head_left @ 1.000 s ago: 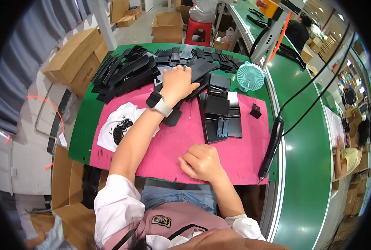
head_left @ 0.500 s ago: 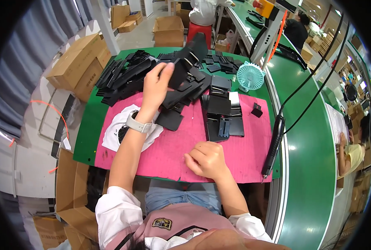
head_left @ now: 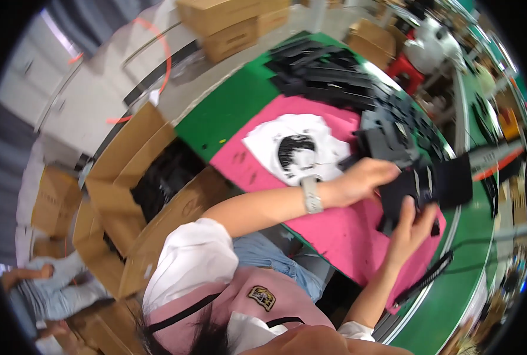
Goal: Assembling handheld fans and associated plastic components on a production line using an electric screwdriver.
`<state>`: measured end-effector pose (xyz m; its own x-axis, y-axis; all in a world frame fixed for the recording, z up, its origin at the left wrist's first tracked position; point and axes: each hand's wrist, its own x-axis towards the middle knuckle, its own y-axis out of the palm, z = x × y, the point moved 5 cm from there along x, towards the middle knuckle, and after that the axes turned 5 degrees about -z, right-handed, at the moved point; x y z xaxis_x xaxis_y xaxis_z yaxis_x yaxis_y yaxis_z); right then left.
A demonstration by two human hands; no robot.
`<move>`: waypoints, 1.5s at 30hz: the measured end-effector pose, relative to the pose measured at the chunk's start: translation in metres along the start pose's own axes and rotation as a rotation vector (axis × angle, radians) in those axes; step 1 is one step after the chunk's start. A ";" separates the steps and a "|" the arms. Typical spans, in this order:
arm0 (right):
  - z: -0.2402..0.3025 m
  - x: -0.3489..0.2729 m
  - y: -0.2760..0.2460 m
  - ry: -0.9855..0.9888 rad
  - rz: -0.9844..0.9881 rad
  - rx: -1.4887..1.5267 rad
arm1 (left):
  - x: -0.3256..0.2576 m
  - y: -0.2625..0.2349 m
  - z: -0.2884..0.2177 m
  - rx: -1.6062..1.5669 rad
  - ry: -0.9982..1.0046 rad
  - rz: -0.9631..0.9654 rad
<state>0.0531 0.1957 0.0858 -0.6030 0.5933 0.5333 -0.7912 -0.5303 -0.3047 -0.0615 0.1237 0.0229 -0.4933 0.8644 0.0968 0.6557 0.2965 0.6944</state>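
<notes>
Head view: black part (head_left: 456,183) was over the pink mat's (head_left: 334,236) right side, long axis roughly left-right. Right hand (head_left: 411,228) pinched its lower edge near mid-length; left hand (head_left: 364,182) curled at its left end, grip too blurred to tell.

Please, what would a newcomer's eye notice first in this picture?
Probably the pink mat on the green table, bearing a white cloth with small black pieces. Right of the cloth, the left hand and right hand hold a black part. Dark parts lie heaped farther back.
</notes>
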 end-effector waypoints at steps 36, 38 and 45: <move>0.046 0.024 0.010 -0.369 0.160 0.006 | -0.013 -0.016 -0.013 -0.561 -0.066 -0.180; 0.026 0.030 -0.011 -0.104 -0.010 0.058 | -0.016 -0.017 -0.028 -0.485 -0.036 -0.273; -0.032 0.098 -0.051 -0.104 -0.046 -0.654 | -0.017 -0.009 -0.047 -0.451 0.030 -0.274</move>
<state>0.0316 0.3004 0.1279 -0.5798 0.5278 0.6207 -0.7347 -0.0094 -0.6784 -0.0861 0.0876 0.0486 -0.6325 0.7658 -0.1162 0.1924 0.3006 0.9341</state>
